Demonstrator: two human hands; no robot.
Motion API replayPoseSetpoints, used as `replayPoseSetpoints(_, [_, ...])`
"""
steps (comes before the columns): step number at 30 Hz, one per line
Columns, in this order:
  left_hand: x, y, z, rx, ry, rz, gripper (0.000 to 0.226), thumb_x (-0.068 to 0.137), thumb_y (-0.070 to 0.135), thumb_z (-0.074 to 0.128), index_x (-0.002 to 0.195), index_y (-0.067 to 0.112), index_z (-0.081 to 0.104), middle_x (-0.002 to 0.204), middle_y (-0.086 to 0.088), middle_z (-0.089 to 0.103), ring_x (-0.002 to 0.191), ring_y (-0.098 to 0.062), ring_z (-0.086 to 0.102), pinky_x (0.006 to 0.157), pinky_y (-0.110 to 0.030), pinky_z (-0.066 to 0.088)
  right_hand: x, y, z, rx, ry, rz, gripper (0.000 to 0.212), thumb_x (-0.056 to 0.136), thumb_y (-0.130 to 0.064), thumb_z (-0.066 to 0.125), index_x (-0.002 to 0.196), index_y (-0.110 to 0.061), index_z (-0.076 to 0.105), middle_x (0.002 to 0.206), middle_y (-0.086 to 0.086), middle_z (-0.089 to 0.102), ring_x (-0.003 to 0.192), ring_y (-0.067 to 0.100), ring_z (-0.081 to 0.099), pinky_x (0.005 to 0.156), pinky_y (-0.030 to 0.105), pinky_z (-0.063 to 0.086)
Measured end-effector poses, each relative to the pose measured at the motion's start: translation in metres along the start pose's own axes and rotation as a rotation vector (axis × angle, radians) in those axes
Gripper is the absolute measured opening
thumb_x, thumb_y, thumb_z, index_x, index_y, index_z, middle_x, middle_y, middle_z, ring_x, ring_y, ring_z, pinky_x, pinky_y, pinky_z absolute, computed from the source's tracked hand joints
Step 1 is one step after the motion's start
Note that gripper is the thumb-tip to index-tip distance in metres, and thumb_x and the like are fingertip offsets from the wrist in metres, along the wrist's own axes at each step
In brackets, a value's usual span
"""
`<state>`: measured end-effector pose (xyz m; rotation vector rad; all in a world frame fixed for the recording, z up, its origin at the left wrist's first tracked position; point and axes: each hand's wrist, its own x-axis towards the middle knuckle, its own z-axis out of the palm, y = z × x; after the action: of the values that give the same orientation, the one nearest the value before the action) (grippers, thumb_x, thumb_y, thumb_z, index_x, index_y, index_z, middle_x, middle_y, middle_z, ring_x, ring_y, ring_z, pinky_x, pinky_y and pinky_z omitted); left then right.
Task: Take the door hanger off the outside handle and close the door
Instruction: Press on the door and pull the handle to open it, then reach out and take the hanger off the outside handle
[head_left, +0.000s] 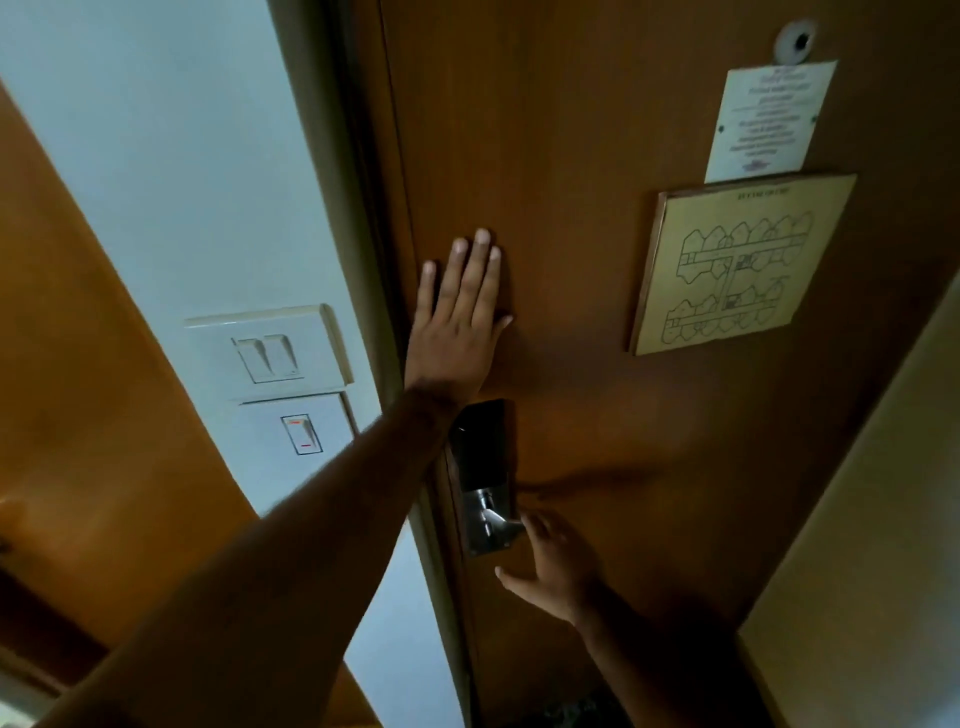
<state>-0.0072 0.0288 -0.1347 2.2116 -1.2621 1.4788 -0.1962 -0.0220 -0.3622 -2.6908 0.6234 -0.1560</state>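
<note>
Door (597, 156), brown wood, fills centre frame; heavy, stiff, best pushed flat; left hand (457, 317) spread open on it, holding nothing; right hand (556, 564) loosely open beside inside handle (498, 522), lower centre, apparently ungripped; door hanger unseen.

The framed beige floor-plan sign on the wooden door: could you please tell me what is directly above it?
Directly above the framed beige floor-plan sign hangs a white printed notice card, its lower edge tucked behind the frame. Above that sits a round peephole. The card's text is too blurred to read.
</note>
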Motion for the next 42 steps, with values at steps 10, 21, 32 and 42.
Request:
replayPoseSetpoints(10, [-0.067,0.001,-0.109,-0.974,-0.042,-0.436,0.112,0.091,0.044,0.074,0.164,0.017,-0.007,0.174,-0.009,-0.004,0.161,-0.024,-0.003,0.132,-0.05,0.009,-0.1,0.0,-0.024,-0.27,0.033,0.01,0.104,0.085,-0.079,0.05,0.161,-0.011,0.028,0.169,0.01,0.026,0.155,0.03,0.025,0.124,0.039,0.029])
replayPoseSetpoints(21, [-0.183,0.114,-0.177,-1.722,-0.325,-0.913,0.08,0.098,0.057,0.039,0.165,0.03,0.003,0.172,0.017,0.01,0.152,0.003,0.019,0.122,-0.023,0.023,-0.228,-0.038,-0.119,-0.371,0.301,-0.115,0.091,0.094,-0.039,0.074,0.158,0.004,0.026,0.167,0.023,0.019,0.153,0.041,0.025,0.117,0.058,0.039])
replayPoseSetpoints(32, [-0.246,0.191,-0.248,-1.742,-0.472,-0.955,0.098,0.081,0.093,0.025,0.162,0.043,0.001,0.171,0.003,0.019,0.152,-0.013,0.032,0.12,-0.039,0.036,-0.274,-0.083,-0.235,-0.949,0.672,-0.438,0.085,0.106,-0.053,0.049,0.162,0.001,0.015,0.172,0.021,0.011,0.159,0.036,0.014,0.128,0.051,0.016])
replayPoseSetpoints(42, [-0.273,0.25,-0.29,-1.601,-0.594,-0.67,0.081,0.101,0.068,0.026,0.164,0.019,0.016,0.167,-0.007,0.03,0.15,-0.015,0.032,0.121,-0.019,0.029,-0.346,-0.041,-0.266,-1.363,0.582,-0.363,0.078,0.107,-0.056,0.043,0.161,-0.002,0.025,0.17,0.018,0.02,0.159,0.031,0.013,0.129,0.048,0.003])
